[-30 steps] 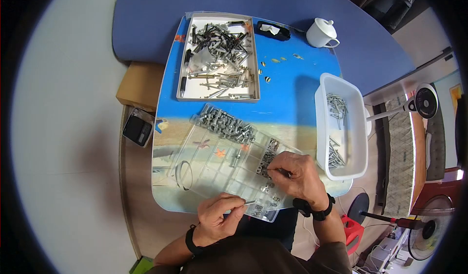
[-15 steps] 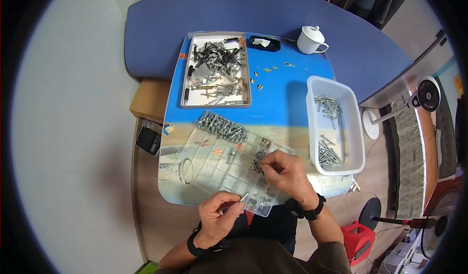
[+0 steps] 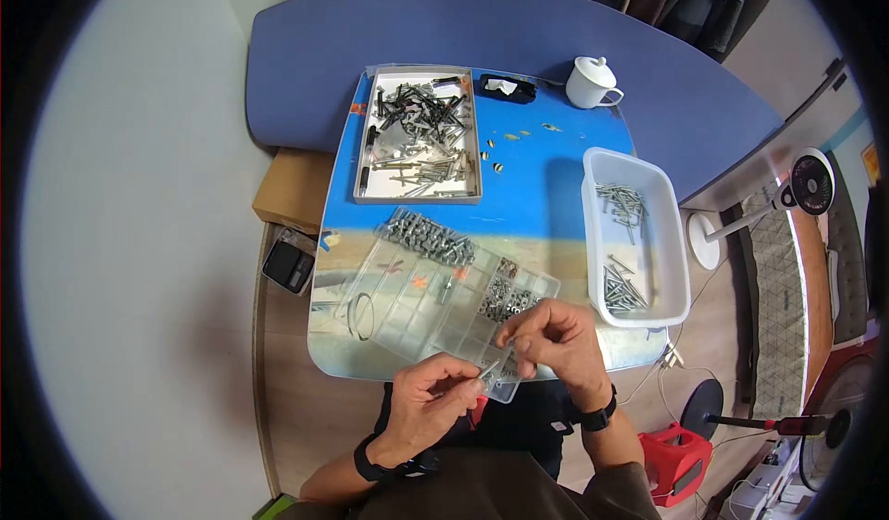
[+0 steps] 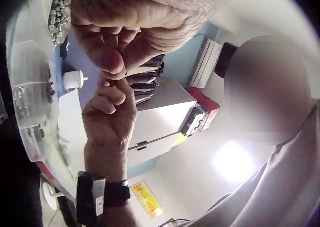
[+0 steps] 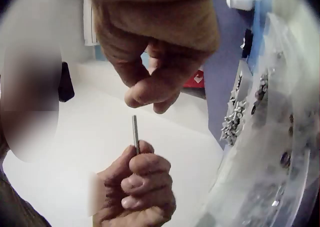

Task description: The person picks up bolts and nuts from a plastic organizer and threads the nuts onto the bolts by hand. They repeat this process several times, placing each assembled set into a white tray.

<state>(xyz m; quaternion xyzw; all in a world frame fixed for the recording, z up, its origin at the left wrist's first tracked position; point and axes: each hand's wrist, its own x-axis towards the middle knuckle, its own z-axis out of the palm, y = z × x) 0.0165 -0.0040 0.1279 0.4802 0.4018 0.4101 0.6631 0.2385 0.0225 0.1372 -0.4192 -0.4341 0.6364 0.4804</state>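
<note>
My left hand (image 3: 431,404) pinches a thin metal rod or screw (image 3: 489,369) between thumb and fingers; in the right wrist view the screw (image 5: 135,132) stands up from that left hand (image 5: 142,187). My right hand (image 3: 560,349) is just right of its tip, with thumb and forefinger closed round what looks like a small metal piece, mostly hidden. The right wrist view has the right hand (image 5: 155,46) above the screw, apart from it. Under both hands lies a clear compartment case (image 3: 398,309), holding bolts (image 3: 428,238) and small nuts (image 3: 505,300).
A shallow white tray (image 3: 416,200) of mixed screws lies behind the case. At the right stands a white tub (image 3: 682,242) with long screws. A lidded white cup (image 3: 590,85) and a black tissue holder (image 3: 519,89) stand at the back.
My right hand has left the nut compartments and moved down towards the screw in my left hand. The left hand has shifted slightly right, still pinching the screw.
</note>
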